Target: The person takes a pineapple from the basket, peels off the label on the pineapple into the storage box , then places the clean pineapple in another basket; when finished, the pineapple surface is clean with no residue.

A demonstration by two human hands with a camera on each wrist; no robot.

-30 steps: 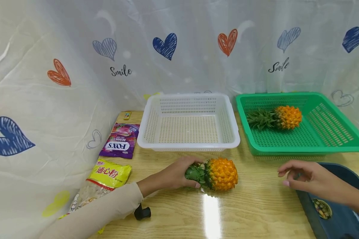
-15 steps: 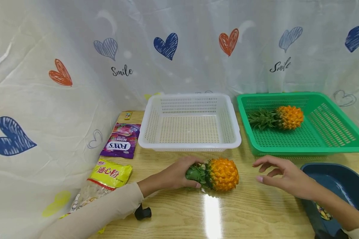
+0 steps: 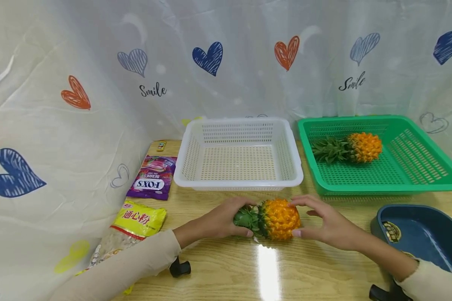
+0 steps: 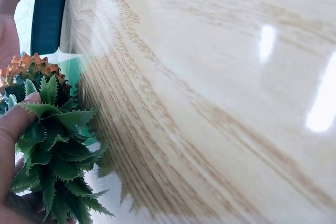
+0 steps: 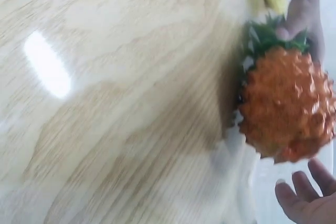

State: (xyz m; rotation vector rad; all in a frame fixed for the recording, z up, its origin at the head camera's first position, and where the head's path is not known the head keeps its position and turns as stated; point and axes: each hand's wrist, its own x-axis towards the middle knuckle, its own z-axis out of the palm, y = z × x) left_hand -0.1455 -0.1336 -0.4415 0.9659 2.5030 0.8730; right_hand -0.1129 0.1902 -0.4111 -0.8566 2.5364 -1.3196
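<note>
A pineapple (image 3: pixel 280 219) with orange, knobbly skin lies on its side in the middle of the table, its green leaves (image 4: pixel 63 156) pointing left. My left hand (image 3: pixel 226 219) grips it by the leaves, thumb on the near side and fingers over the far side. At the fruit's right end, my right hand (image 3: pixel 329 223) spreads thumb and forefinger to either side, fingertips right at the skin. The right wrist view shows the fingers (image 5: pixel 304 187) relaxed, just beyond the bottom of the fruit.
Behind stand a white basket (image 3: pixel 237 184) and a green basket (image 3: pixel 384 188) with another pineapple (image 3: pixel 364 147) inside. A dark blue tray (image 3: pixel 433 234) is at the right. Candy bag (image 3: pixel 152 177) and yellow-topped pasta bag (image 3: pixel 135 219) lie left, along the curtain (image 3: pixel 98 159).
My right hand has moved left from over the blue tray to the pineapple's right end. The left hand and the pineapple have stayed in place.
</note>
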